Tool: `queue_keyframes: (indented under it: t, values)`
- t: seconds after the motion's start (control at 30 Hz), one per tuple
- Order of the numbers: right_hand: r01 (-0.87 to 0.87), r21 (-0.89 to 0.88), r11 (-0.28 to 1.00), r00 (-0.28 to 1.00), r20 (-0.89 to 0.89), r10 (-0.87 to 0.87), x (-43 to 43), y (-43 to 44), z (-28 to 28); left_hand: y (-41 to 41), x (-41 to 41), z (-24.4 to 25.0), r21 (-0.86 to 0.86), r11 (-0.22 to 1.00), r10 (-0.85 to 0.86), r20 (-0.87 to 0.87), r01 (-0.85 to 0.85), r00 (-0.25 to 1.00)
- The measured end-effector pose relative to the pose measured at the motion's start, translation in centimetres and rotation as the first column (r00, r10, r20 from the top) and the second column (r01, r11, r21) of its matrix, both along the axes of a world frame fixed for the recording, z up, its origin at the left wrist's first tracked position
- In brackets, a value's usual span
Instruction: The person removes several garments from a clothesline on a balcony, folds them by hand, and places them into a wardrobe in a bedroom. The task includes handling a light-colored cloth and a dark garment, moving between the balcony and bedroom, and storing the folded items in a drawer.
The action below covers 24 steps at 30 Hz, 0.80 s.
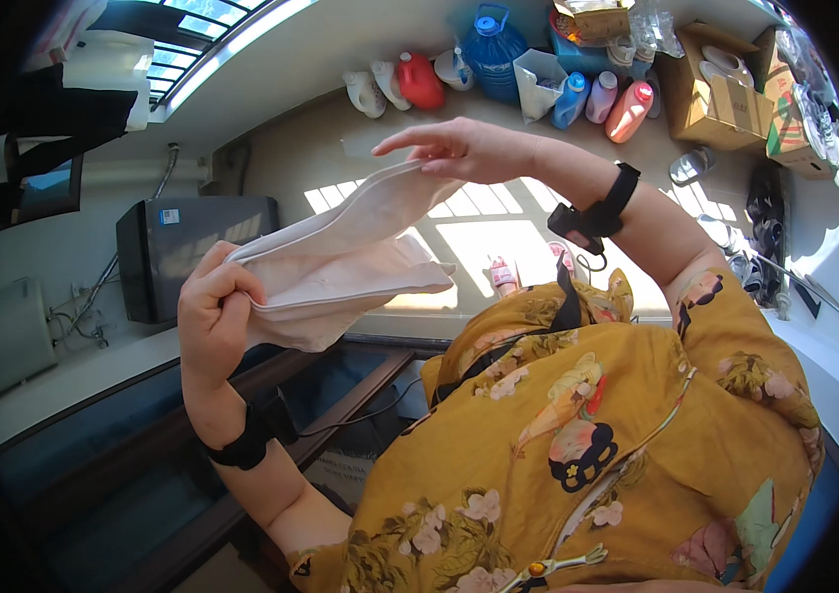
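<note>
A pale, thin fabric piece (345, 252) with a seamed edge hangs in folds between my hands. My left hand (215, 311) is closed in a fist around its gathered left end. Higher up and to the right, my right hand (471, 152) has the top edge between thumb and curled fingers, while the index finger points out to the left. Between the two edges the cloth gapes like a pocket, and its lower right corner hangs loose. Black straps circle both forearms; the right one carries a small device (575, 226).
Beyond the sunlit tiled floor (478, 237), detergent bottles (602, 96), a blue water jug (493, 59) and cardboard boxes (719, 111) line the wall. A dark grey appliance (197, 256) stands left. Dark-framed glass panels (345, 385) lie below my left hand. Shoes (764, 215) stand at right.
</note>
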State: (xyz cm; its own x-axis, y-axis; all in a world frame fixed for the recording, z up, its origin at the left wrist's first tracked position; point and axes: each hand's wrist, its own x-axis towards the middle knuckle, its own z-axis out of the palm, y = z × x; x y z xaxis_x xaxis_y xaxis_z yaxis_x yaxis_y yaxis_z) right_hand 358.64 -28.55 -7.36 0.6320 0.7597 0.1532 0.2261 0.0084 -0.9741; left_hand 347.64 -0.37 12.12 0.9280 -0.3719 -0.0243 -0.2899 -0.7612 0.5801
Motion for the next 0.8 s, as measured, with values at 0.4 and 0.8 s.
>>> queue_keyframes:
  t: [0.4, 0.8]
  values:
    - [0.084, -0.134, 0.987, 0.756, 0.654, 0.025, -5.5, -0.3, -0.7, 1.7, 2.1, 0.2, -0.359, 0.843, 0.302, -0.299, -0.4, 0.905]
    - [0.299, -0.093, 0.95, 0.571, 0.815, -0.1, -4.2, 3.1, -3.7, 0.1, 3.0, 1.2, -0.391, 0.807, 0.293, -0.387, -0.443, 0.875]
